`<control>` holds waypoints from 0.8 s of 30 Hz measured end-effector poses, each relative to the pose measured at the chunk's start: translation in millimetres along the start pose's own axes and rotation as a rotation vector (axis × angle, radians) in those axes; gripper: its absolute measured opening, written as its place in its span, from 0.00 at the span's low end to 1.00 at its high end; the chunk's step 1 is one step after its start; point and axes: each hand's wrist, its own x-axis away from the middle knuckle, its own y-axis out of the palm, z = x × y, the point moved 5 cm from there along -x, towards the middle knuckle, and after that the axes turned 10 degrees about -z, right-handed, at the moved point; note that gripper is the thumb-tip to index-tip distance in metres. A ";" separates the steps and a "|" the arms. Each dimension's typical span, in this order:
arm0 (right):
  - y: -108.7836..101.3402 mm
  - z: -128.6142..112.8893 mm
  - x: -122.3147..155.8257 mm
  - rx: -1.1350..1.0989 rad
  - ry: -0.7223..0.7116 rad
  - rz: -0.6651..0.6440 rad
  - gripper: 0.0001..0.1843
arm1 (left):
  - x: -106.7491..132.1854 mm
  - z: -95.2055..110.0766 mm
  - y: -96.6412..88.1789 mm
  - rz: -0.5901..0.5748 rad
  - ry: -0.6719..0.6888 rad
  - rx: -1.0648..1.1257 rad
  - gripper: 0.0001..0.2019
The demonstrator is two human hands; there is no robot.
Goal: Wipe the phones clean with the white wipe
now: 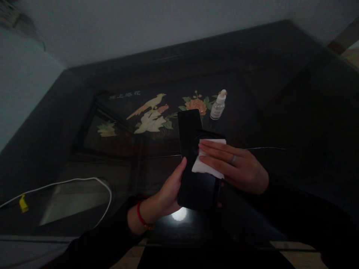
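My left hand [168,190] grips a black phone [193,157] from its left edge and underside, thumb along the side. A red band circles that wrist. My right hand [238,166], a ring on one finger, lies flat with fingers stretched out, pressing a folded white tissue [209,168] onto the phone's face. Both hands hover over a dark glossy table [280,123].
A small clear dropper bottle with a white cap [218,105] stands behind the phone. The table bears an inlaid bird and flower picture [153,114]. A white cable with a yellow tag [70,182] loops at the left. Pale walls close the back and left.
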 end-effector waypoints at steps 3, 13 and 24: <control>-2.4 -2.3 3.7 -0.024 -0.054 -0.003 0.14 | 0.8 3.1 -1.7 0.065 0.028 -0.002 0.30; -6.2 1.6 4.7 0.007 -0.030 0.002 0.15 | 3.5 2.3 -4.2 -0.051 0.040 0.023 0.28; -1.8 0.6 3.5 -0.018 -0.041 -0.019 0.16 | 2.5 2.4 -4.4 -0.054 0.041 0.039 0.26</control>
